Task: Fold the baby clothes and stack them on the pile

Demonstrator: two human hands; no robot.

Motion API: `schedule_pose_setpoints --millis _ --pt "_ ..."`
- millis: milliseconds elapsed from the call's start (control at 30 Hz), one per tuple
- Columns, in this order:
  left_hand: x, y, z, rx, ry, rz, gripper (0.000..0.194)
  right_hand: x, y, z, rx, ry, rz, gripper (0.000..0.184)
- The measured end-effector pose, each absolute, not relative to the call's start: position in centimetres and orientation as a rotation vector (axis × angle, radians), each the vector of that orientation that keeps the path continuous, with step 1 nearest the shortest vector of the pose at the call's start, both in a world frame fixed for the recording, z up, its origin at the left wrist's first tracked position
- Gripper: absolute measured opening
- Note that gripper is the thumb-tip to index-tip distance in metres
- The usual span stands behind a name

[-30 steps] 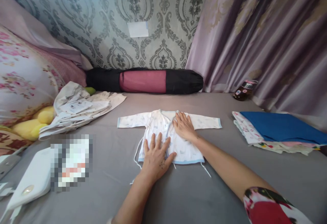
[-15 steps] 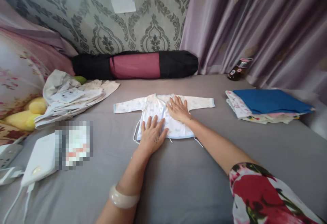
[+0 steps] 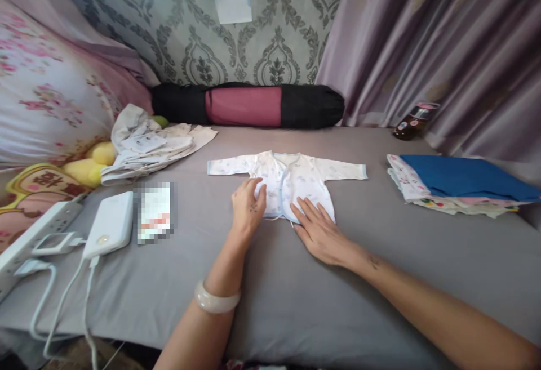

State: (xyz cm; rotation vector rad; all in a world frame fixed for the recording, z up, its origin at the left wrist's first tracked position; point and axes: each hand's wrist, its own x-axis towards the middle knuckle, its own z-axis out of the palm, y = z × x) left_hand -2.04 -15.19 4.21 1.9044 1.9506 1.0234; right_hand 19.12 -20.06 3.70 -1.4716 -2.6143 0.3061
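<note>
**Small white shirt [image 3: 302, 178] spread out on a grey sheet [image 3: 169, 280]**

The shirt lies front side up in the middle of the scene, its neck toward the far side and its sleeves stretched out to left and right, with pale blue trim at cuffs and hem. The right hand [image 3: 319, 232] rests palm down, fingers straight and a little spread, across the lower right front and the near hem. The left hand [image 3: 248, 206] is at the shirt's left side, fingers bent and thumb apart from the forefinger; whether it pinches any cloth cannot be told. A pale bangle [image 3: 216, 302] circles the left forearm.

On the right lies a stack of folded cloth [image 3: 469, 175], blue on top, with a dark bottle [image 3: 409, 126] farther off near the purple curtain [image 3: 477, 49]. On the far side, a black and maroon bag [image 3: 243, 105] lies along the patterned wall [image 3: 276, 66]. To the left are pale heaped clothes [image 3: 160, 153], a yellow plush toy [image 3: 87, 173] and a white power bank [image 3: 110, 221].
</note>
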Motion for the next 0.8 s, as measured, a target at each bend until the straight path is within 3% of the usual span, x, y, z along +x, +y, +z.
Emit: schedule_pose_setpoints --millis 167,533,800 --pt "-5.6 -14.2 4.8 1.509 2.222 1.058 0.028 17.5 -20.1 6.0 -1.319 -2.541 0.514 0.053" --pt "-7.5 -14.9 5.3 1.497 2.364 0.439 0.025 13.1 -13.9 3.2 -1.432 -2.677 0.306 0.067" --pt "-7.2 -15.4 6.0 1.564 2.319 0.299 0.019 9.6 -13.3 4.7 -1.378 -2.667 0.211 0.059"
